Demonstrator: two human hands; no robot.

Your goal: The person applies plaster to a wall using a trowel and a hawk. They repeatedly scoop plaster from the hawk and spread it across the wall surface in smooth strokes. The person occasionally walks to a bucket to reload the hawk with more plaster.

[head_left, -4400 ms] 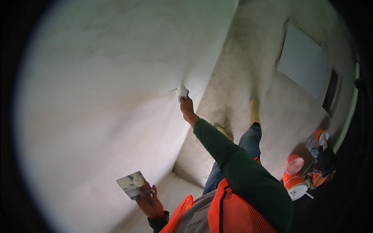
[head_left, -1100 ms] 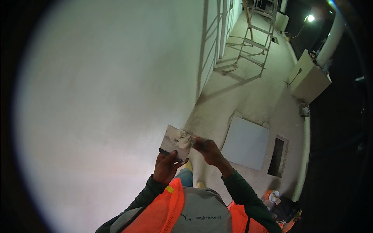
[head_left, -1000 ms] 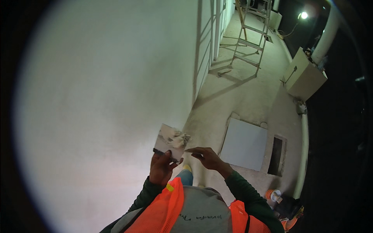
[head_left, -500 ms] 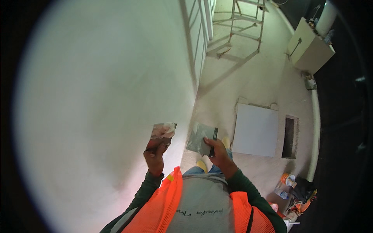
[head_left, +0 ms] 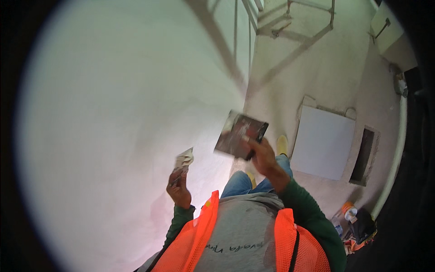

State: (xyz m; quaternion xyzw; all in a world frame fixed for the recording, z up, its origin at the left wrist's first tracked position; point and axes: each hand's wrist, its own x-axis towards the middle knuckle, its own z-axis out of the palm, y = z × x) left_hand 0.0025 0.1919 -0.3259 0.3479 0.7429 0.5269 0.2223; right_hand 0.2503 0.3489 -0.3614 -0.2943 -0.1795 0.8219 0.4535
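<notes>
Right hand (head_left: pixel 265 157) has a broad flat scraper (head_left: pixel 241 135), fingers closed round its dark back edge, thumb laid on the face; blade blurred, held in front of the pale wall (head_left: pixel 113 113), can't tell if touching. Left hand (head_left: pixel 180 189) pinches a second, narrower-looking plate (head_left: pixel 181 169) upright near the wall, fingers shut on its lower end, exact finger placement hard to see; a lump of whitish paste (head_left: pixel 185 158) sits on its upper part. The two tools are apart. Handling, judged: both tools look light, thin, stiff, maybe springy at the free edge; smeared faces probably slippery, so hold by the dark back edge on the broad one, the paste-free lower end on the other. Paste looks soft, sticky, likely to slide if tipped. White panel (head_left: pixel 323 143) lies on the floor (head_left: pixel 290 77) beyond the yellow boots (head_left: pixel 282 145), to the right.
</notes>
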